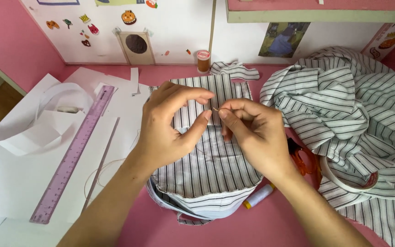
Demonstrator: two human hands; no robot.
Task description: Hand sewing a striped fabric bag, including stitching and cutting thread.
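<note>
Lying nearest the camera, just below the striped cloth (206, 174) and right of its lower edge, is a white thread spool (258, 196) on the pink table (161, 228). The cloth itself is a folded striped piece spread flat in the middle, and both hands work above its upper half. The left hand (165, 130) curls over the cloth with thumb and forefinger bent toward each other, tips close but whether they grip anything I cannot tell. The right hand (252, 132) has its thumb and forefinger pinched shut on a thin needle (216, 109), whose tip shows between the 2 hands. Left of the cloth lie white paper sheets (19, 174) with a purple ruler (72, 155) slanting across them and a loose thread (101, 171) curling beside it. Right of the cloth, orange scissors (303, 162) peek out under the right wrist, next to a tape roll (348, 180) and a heaped striped shirt (348, 110). Beyond the cloth sit a striped scrap (235, 70) and an orange spool (203, 60) against the white wall (179, 27) with stickers.
</note>
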